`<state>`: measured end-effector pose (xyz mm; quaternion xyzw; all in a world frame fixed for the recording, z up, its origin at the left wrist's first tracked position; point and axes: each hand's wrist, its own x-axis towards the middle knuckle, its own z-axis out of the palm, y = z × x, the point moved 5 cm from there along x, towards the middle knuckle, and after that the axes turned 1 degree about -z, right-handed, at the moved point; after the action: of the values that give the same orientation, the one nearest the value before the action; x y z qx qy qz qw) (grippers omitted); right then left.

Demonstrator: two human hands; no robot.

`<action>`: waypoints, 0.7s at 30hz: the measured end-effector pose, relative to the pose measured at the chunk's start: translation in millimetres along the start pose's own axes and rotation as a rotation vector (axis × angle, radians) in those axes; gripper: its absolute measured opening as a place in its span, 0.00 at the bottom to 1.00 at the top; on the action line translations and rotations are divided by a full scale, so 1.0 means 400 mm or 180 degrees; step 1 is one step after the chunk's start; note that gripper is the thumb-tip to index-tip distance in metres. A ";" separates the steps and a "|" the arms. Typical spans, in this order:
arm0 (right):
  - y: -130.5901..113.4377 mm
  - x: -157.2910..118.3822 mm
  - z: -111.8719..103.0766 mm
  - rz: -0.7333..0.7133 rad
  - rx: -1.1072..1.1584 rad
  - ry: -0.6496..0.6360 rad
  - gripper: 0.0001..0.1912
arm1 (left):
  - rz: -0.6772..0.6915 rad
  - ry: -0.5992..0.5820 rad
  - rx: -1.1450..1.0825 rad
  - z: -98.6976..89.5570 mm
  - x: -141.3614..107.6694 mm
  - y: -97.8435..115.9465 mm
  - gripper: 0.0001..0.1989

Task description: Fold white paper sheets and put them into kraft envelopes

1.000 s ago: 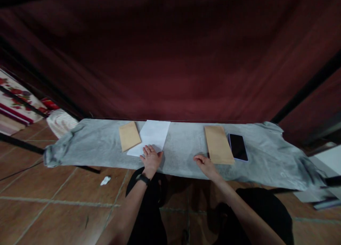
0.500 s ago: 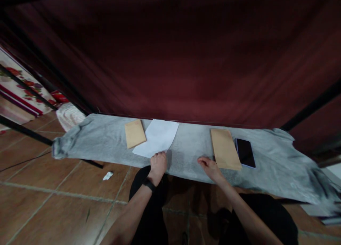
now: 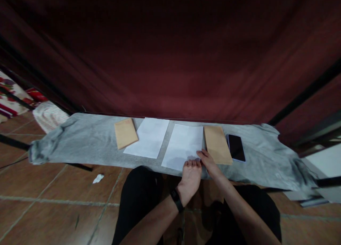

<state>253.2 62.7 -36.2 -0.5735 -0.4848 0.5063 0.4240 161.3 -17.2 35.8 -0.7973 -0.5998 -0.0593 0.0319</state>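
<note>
Two blank-looking white sheets lay side by side on the grey cloth (image 3: 87,140), with a narrow strip of cloth showing between them. The left white sheet (image 3: 150,138) was flat and free of both hands, its left edge partly under a small tan paper packet (image 3: 125,133). The right white sheet (image 3: 182,145) was the one being handled: it lay open, its near right corner at the person's fingers.

The left hand (image 3: 191,175), with a dark wristband (image 3: 177,199) at its wrist, had its fingers curled over that sheet's near edge; its thumb was hidden, so whether it pinched the paper could not be told. The right hand (image 3: 208,162) met the sheet's right edge with bent fingertips, close against the left hand, and a firm hold there could not be confirmed either.

As far as could be judged, the sheets had been laid apart and the right one was perhaps being set straight. Neither showed a finished fold. The longer kraft-paper stack (image 3: 217,145) lay just beside the right sheet, apparently unused so far, and the smartphone (image 3: 236,148) rested on its far side, untouched
</note>
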 end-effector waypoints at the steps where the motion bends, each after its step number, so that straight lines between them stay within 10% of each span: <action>1: -0.001 0.004 -0.007 -0.0037 -0.0067 0.0021 0.14 | 0.0009 -0.0006 -0.0091 0.003 -0.002 0.008 0.11; 14: -0.014 0.060 0.010 -0.0243 -0.0558 -0.0126 0.17 | -0.0214 0.0165 -0.0342 0.079 -0.035 -0.202 0.27; 21: -0.036 0.014 0.022 -0.0565 -0.1311 0.0297 0.34 | -0.0026 0.0066 -0.0322 0.123 -0.048 -0.231 0.29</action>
<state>242.9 70.8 -24.1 -0.6258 -0.6063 0.3303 0.3628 70.2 -3.7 -17.6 -0.7947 -0.5990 -0.0979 -0.0025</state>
